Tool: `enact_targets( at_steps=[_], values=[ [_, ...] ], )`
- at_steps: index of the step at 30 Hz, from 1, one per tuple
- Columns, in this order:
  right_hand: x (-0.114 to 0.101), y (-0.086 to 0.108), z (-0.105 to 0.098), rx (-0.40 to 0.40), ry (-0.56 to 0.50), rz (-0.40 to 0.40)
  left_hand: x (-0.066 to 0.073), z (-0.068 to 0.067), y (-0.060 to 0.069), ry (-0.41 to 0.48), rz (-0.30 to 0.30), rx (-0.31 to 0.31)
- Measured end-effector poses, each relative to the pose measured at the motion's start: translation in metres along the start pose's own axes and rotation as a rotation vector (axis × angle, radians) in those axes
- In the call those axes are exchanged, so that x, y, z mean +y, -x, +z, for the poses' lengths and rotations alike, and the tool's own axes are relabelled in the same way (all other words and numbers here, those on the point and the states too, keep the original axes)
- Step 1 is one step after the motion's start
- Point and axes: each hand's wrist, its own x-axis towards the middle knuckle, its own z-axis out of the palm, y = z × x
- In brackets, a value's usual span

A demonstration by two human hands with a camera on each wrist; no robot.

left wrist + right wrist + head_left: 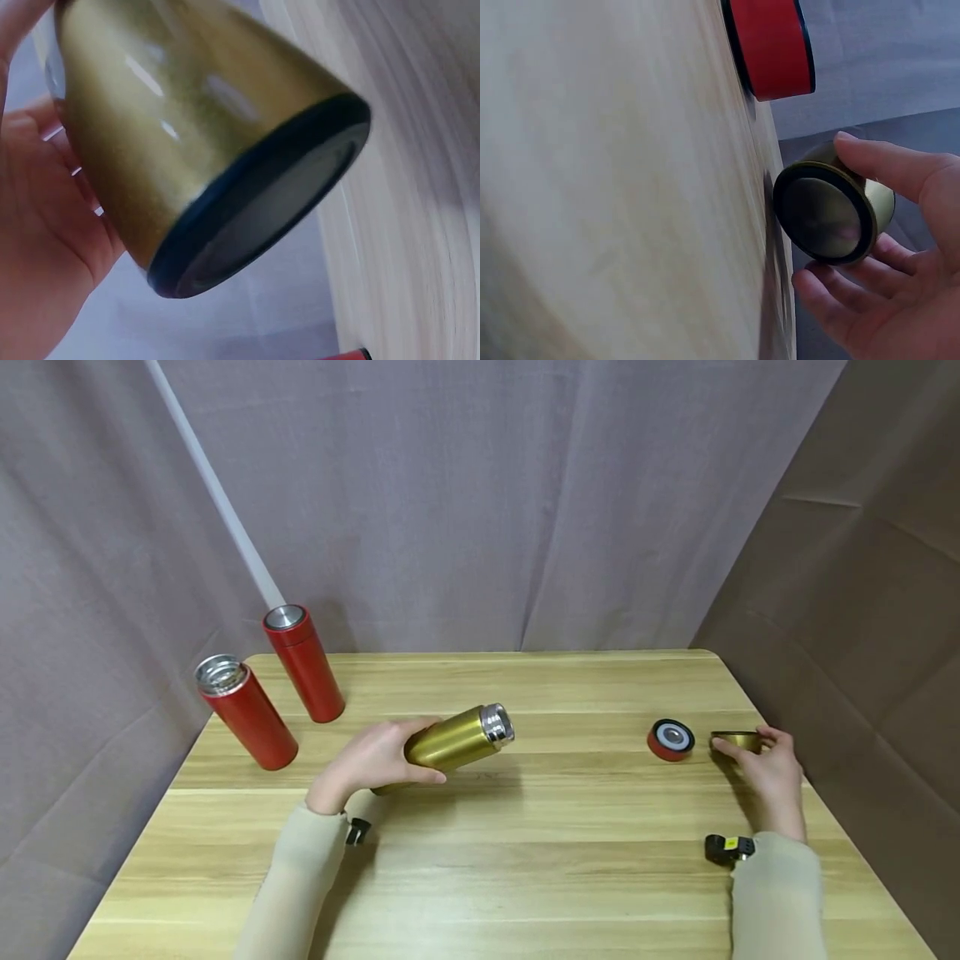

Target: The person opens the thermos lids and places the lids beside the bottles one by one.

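My left hand (382, 756) grips a gold thermos bottle (452, 742) around its body. The bottle is tilted over the table, with its uncapped steel mouth to the right; the left wrist view shows its black-rimmed base. At the right side, my right hand (768, 768) holds a gold thermos lid (829, 210) between thumb and fingers, close to the tabletop. Whether the lid touches the table I cannot tell. Just left of that hand lies a red thermos lid (671, 740), its pale inner seal facing up.
An uncapped red thermos (251, 718) stands at the table's left side. Behind it is another red thermos (306, 668) with its lid on. Grey curtain (480, 510) hangs behind the wooden table (540, 885), and a brown one (885, 635) on the right.
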Motion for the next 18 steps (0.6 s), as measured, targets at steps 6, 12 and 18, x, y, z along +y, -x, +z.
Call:
enact_targets(
  at_steps=[6,12,18],
  values=[
    [0.004,0.001,0.002,-0.054,0.018,-0.039,-0.008,-0.009,0.005,0.115,-0.101,0.092],
    [0.004,-0.001,0.004,-0.086,0.029,-0.05,-0.017,-0.024,0.017,0.241,-0.179,0.144],
    [0.004,-0.001,0.004,-0.122,0.026,-0.03,-0.033,-0.038,0.028,0.305,-0.252,0.177]
  ],
)
